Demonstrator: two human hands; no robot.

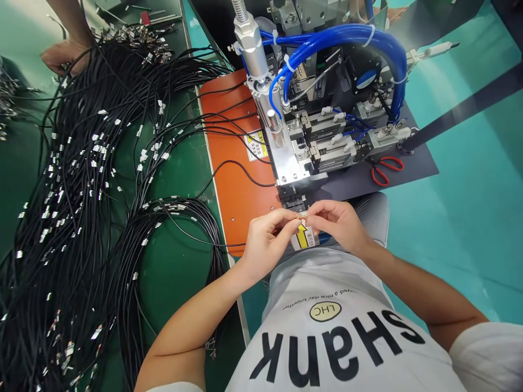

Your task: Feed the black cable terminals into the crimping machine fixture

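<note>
A white T-shirt (339,288) worn by the person fills the bottom of the view, its large black lettering and small oval badge appearing upside down. Bare forearms reach forward from its sleeves, and the hands meet near the centre, above a lap in grey jeans (375,215).

The left hand (265,242) has its thumb and index finger pinched together on a cable end (302,215), a short, pale bit of fine wire. The right hand (338,224) meets it from the other side, thumb and index finger nearly closed on the same tip; its other fingers are loosely curled. The tip is too small for its separate strands to be counted. Just below the fingertips is a white sign with a yellow arrow (302,235).

Right in front of the hands stands a machine with a metal cylinder (256,54), thick blue hoses (347,39) and an orange plate (229,204) along its left side. Several black cables cross this plate. Red-handled scissors (386,170) lie beside the machine, on the right.

To the left, a green desk (171,272) carries a great spread of black cables (77,228) with white tags, plus a looped bundle (210,231) near the plate. At upper left, a co-worker's hand (65,57) rests against the cables; its grip cannot be made out.
</note>
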